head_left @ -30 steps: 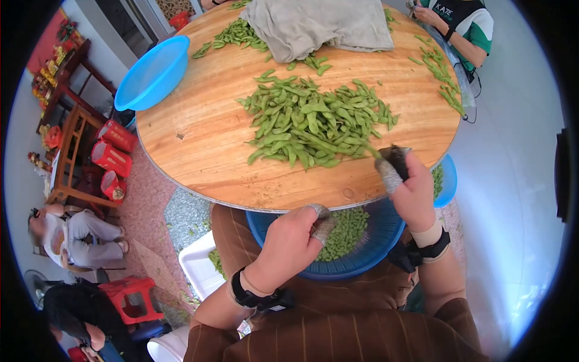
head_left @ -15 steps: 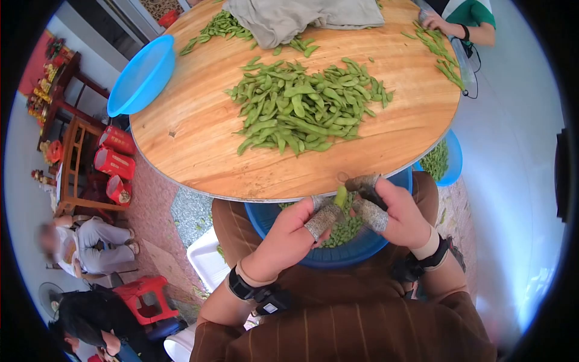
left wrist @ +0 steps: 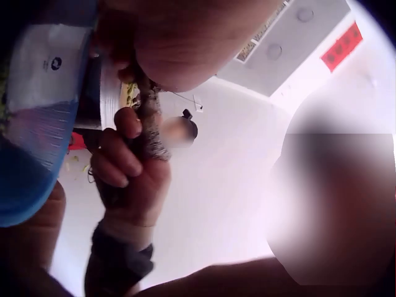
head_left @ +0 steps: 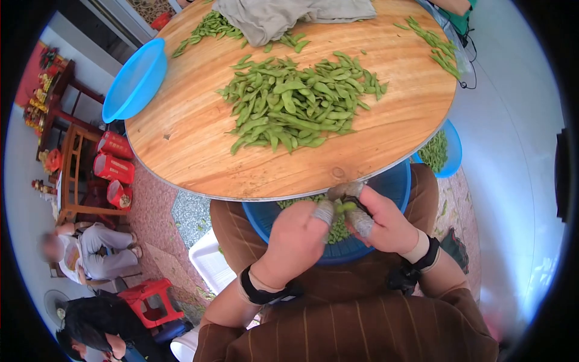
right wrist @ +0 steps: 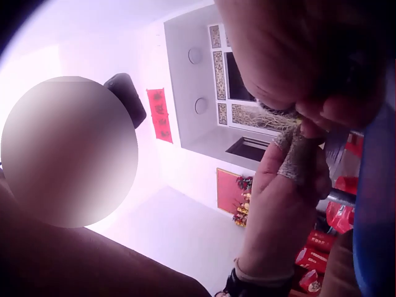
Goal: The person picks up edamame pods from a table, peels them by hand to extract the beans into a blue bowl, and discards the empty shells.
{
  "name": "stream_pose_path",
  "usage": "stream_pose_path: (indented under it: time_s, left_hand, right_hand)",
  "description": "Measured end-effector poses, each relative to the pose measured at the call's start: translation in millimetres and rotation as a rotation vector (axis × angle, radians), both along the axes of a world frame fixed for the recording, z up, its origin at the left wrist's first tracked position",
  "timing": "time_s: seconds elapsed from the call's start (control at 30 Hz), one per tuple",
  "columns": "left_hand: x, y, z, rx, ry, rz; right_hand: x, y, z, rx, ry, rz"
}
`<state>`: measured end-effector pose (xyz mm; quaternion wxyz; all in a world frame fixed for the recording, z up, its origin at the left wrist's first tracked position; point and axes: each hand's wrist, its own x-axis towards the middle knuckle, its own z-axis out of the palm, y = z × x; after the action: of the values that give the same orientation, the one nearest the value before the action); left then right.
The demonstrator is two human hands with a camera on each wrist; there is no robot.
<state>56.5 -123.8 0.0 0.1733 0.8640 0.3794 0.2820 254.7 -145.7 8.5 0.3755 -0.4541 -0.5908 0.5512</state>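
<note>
Both hands meet above a dark blue basin (head_left: 398,181) of shelled green beans, just below the table's near edge. The right hand (head_left: 389,223), thumb and finger wrapped in grey coverings, pinches a green pod (head_left: 346,207). Against the pod's left side, the left hand (head_left: 295,238) has its wrapped thumb and curled fingers; its fingertips are partly hidden. In the left wrist view the right hand (left wrist: 139,167) appears with fingers curled; in the right wrist view the left hand (right wrist: 281,185) touches the right at the fingertips. A heap of pods (head_left: 295,102) lies on the round wooden table (head_left: 199,145).
A grey cloth (head_left: 271,21) and more pods lie at the table's far side. An empty light blue basin (head_left: 136,78) leans at its left edge. Another blue basin (head_left: 453,151) stands right, a white tray (head_left: 211,262) lower left. People sit at the left; someone's arm shows top right.
The right hand has come from the heap to the left hand with a pod. Since half a second ago, the pod has tilted and sits lower between the fingers. The view has shifted slightly.
</note>
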Motion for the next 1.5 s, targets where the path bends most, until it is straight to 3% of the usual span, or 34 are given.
stream_pose_path:
  time_s: [0.1, 0.17, 0.2, 0.27, 0.47, 0.7, 0.8, 0.87, 1.0, 1.1, 1.17, 1.2, 1.27, 1.4, 1.47, 1.5]
  left_hand:
    - [3, -3, 2, 0.024, -0.013, -0.105]
    - [3, -4, 6, -0.669, -0.463, -0.025]
    - [2, -2, 6, -0.67, -0.463, -0.025]
    - [-3, 1, 5, -1.006, -0.659, -0.045]
    - [2, -1, 0, -0.872, -0.575, -0.067]
    - [-1, 1, -9, -0.817, -0.53, -0.061]
    - [-2, 3, -11, -0.623, -0.423, -0.063]
    - [-5, 4, -11, -0.393, -0.224, -0.067]
    - [-3, 2, -14, -0.436, -0.29, -0.043]
    - [-5, 0, -15, -0.61, -0.479, -0.085]
    - [-13, 1, -6, -1.359, -0.708, -0.115]
    - [-12, 1, -7, -1.359, -0.708, -0.115]
    - [-12, 0, -11, -1.731, -1.126, -0.328]
    - [-10, 0, -19, -1.513, -0.861, -0.184]
    - [-6, -4, -17, -0.638, -0.169, -0.049]
    - [-5, -6, -18, -0.641, -0.168, -0.047]
  right_hand:
    - [0, -1, -7, -0.161, 0.203, 0.08]
    - [2, -3, -4, -0.359, 0.388, 0.092]
    - [3, -4, -4, -0.361, 0.389, 0.092]
    - [3, -6, -4, -0.257, 0.348, 0.039]
    - [4, -7, 1, -0.189, 0.172, 0.076]
    - [3, -7, 0, -0.223, 0.2, 0.071]
    - [4, -7, 0, -0.232, 0.192, 0.063]
    - [4, -6, -1, -0.295, 0.219, 0.072]
    - [4, -7, -6, -0.305, 0.28, 0.079]
    - [4, -10, -7, -0.314, 0.31, 0.123]
    - [4, -13, -4, -0.509, 0.538, 0.141]
    - [5, -13, -2, -0.509, 0.538, 0.141]
    - [6, -12, 2, -0.795, 0.697, 0.148]
    - [4, -13, 0, -0.784, 0.656, 0.079]
    - [1, -12, -3, -0.685, 0.49, 0.063]
    - [-1, -14, -6, -0.688, 0.491, 0.064]
